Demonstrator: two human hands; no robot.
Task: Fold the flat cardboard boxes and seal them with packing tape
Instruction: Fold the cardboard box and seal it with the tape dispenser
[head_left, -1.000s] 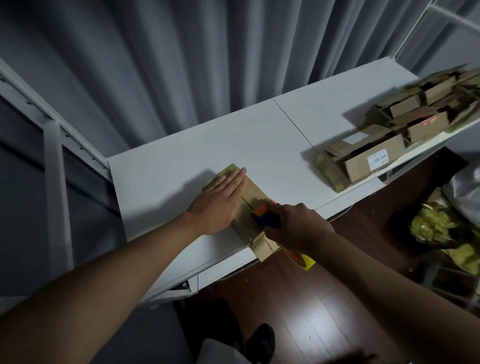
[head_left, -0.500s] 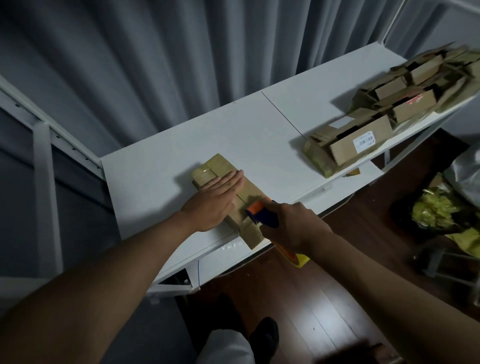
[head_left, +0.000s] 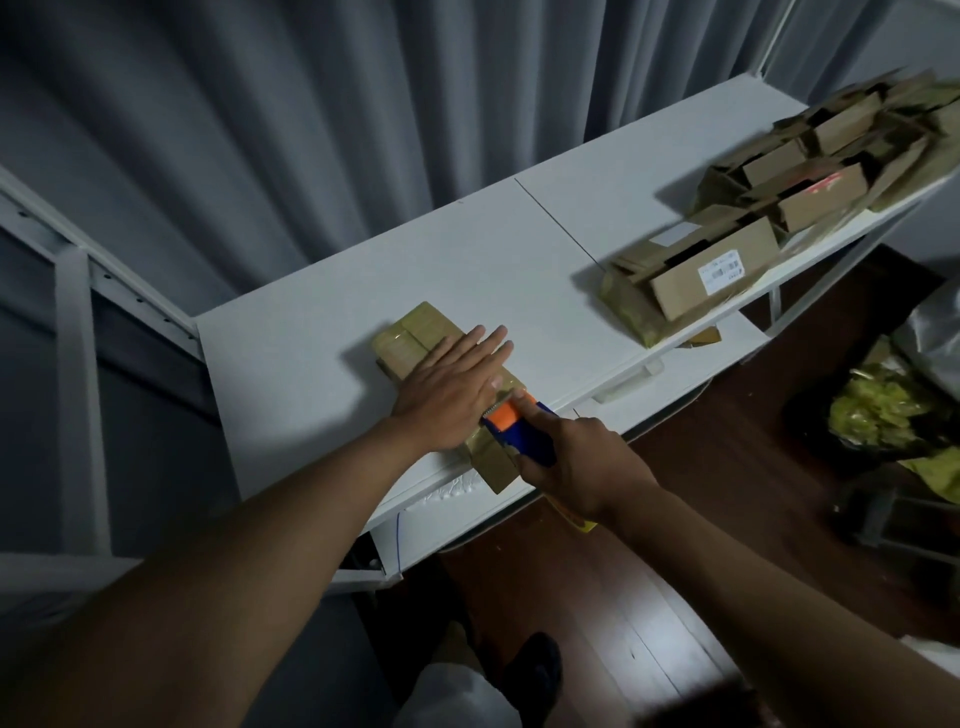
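Taping a small box at the near edge of a white table

Nearest, the right hand curls round the blue handle of an orange-and-blue tape dispenser, its head on the near end of a folded cardboard box; the left hand lies flat on the box top, fingers straight and together, pressing it down; the box is brown, glossy with tape at its far end, and sits by the near edge of the white table, one corner overhanging; dark wood floor lies below; farther right, a heap of cardboard boxes carries a white barcode label, its print too small to read; grey curtains hang behind.
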